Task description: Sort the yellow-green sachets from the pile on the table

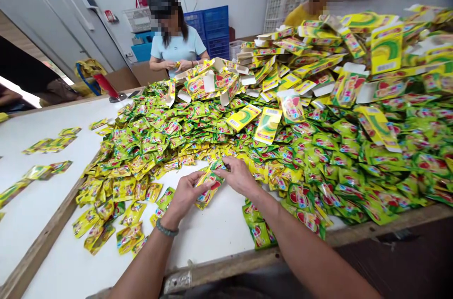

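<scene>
My left hand and my right hand meet over the white table, both closed on a small stack of green-and-yellow sachets. My left wrist wears a beaded bracelet. A huge heap of the same sachets spreads from just beyond my fingers across the table to the right. Folded yellow cartons lie on top of the heap.
Two people work across the table: one in a light blue shirt, one in yellow. Small rows of sachets lie at the left. Blue crates stand behind. The wooden table edge runs near me.
</scene>
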Demonstrator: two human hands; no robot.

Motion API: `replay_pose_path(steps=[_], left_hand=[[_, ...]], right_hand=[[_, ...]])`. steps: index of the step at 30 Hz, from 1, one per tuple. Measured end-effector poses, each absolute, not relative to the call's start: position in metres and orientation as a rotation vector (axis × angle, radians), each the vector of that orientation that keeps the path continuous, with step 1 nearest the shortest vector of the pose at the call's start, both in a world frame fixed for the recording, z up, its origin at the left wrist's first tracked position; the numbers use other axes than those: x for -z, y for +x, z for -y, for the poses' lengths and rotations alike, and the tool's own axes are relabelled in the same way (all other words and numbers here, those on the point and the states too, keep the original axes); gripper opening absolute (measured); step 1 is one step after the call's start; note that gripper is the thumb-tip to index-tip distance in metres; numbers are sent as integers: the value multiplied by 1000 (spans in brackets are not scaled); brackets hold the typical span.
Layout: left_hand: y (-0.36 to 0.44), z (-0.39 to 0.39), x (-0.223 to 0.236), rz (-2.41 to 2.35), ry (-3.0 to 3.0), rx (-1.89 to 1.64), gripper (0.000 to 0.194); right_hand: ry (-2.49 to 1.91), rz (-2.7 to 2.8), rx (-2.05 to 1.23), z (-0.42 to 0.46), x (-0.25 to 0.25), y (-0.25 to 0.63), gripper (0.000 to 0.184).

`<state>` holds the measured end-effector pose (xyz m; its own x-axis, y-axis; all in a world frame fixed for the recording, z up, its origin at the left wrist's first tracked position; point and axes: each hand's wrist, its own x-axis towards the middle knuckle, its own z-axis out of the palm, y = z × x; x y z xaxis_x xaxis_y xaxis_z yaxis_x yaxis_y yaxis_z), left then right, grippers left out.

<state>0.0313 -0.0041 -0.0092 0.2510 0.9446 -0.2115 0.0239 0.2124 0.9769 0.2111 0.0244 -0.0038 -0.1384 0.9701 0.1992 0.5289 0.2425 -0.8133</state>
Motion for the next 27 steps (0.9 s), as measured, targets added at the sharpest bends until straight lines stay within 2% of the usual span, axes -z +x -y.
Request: replay_pose_path(steps=[4, 7, 11, 16, 23, 27], left_hand=[[30, 3, 12, -1081, 1084, -922, 39], [28, 1, 13, -1095, 1058, -941, 39], [28, -1, 11, -1091, 977, -996, 40], [30, 0, 5, -1065, 934, -1022, 39], [27, 3, 6, -1006, 932, -1018, 34], [25, 8, 9, -983, 932, -991, 33]], right_hand=[[-1384, 1733, -586, -20, 7, 202, 10], [-1333, 1867, -653, -17, 7, 203, 6], [-1203, 1772, -729, -15, 2, 206, 18], [-1146, 1849, -701, -11, -4, 200, 14], [-1198, 1811, -739, 1, -5, 187, 41], [-1179, 1866, -888, 3, -2, 184, 50]])
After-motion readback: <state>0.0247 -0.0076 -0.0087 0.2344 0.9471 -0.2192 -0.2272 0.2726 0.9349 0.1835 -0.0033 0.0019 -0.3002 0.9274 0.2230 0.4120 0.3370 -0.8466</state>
